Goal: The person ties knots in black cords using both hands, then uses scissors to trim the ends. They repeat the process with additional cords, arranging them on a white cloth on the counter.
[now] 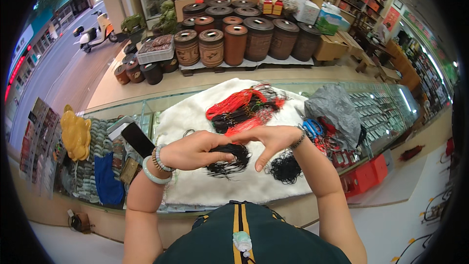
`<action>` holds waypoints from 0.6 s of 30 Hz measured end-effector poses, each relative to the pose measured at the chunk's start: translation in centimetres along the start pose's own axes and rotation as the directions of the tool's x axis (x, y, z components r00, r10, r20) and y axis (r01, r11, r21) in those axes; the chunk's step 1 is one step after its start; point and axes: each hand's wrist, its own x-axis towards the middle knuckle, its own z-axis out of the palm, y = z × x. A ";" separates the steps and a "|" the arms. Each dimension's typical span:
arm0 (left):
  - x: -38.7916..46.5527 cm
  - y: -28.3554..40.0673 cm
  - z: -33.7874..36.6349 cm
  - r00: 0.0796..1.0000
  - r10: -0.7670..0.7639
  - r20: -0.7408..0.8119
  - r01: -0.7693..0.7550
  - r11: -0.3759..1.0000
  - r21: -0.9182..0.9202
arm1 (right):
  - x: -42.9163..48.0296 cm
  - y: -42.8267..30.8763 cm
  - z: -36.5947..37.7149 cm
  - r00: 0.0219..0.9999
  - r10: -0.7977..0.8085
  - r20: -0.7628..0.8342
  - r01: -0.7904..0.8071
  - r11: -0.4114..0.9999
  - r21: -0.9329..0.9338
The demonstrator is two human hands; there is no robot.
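Observation:
My left hand (201, 150), wearing a pale bangle and beaded bracelets, grips a bundle of black cords (240, 157) whose loose ends hang below the thumb. Opposite it, my right hand (273, 139) has its thumb spread wide from the fingers. Its fingertips reach to my left hand; whether they touch the cords I cannot tell. Under both hands lies a white plush cloth (190, 190). A tangled heap of black cords (285, 168) rests on it below my right hand. Beyond my hands lie red cords (232, 104) and more black cords (232, 120) in bunches.
The cloth covers part of a glass display counter (379, 108). Blue-handled scissors (312, 127) and a grey plastic bag (333, 112) lie to the right. Leftward are a black smartphone (138, 139), a blue cloth (109, 179) and a yellow ornament (75, 134). Lidded canisters (258, 40) stand behind the counter.

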 end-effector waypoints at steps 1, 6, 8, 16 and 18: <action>0.7 0.7 -0.2 0.997 -0.045 0.068 0.035 0.990 0.135 | 0.8 0.0 0.1 0.999 -0.029 -0.029 0.031 0.997 0.064; 2.0 2.5 -1.5 0.997 -0.079 0.022 0.072 0.967 0.244 | 3.2 -2.5 0.9 0.984 -0.097 -0.147 0.164 0.814 0.558; 1.5 2.5 -2.4 0.988 -0.156 0.017 0.153 0.982 0.108 | 3.7 -4.0 1.4 0.985 0.044 -0.165 0.053 0.840 0.540; -0.3 -1.4 -2.1 0.979 -0.205 0.019 0.202 0.936 -0.290 | 3.8 -7.9 0.8 0.874 0.466 -0.139 -0.443 0.881 0.166; -0.7 -4.5 -1.2 0.995 -0.095 -0.008 0.085 0.925 -0.369 | 3.2 -8.0 0.7 0.870 0.490 -0.063 -0.469 0.859 0.206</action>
